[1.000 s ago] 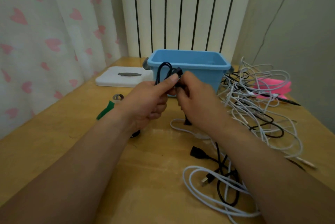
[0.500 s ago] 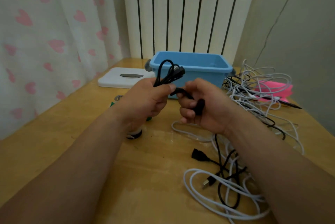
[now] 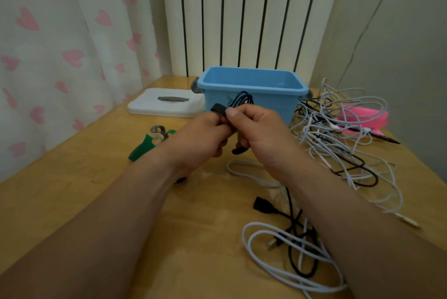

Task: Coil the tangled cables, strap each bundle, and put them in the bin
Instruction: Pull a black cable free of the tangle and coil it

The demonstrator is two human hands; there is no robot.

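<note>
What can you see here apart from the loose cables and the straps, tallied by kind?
Blue bin: 1
White flat board: 1
Black cable bundle, held up in front of the bin: 1
Pink sheet: 1
Pen: 1
Total: 5

The wooden table (image 3: 72, 202) fills the near field. Its top is light yellow-brown with visible grain and a faint sheen. A white curtain (image 3: 60, 44) printed with pink hearts hangs along the left side and meets the left table edge. A white panel (image 3: 242, 20) with narrow dark vertical slots stands at the far side, behind the table. A plain pale wall (image 3: 399, 81) closes the right side. A thin dark line (image 3: 362, 35) runs up it. Lighting is soft and even.
</note>
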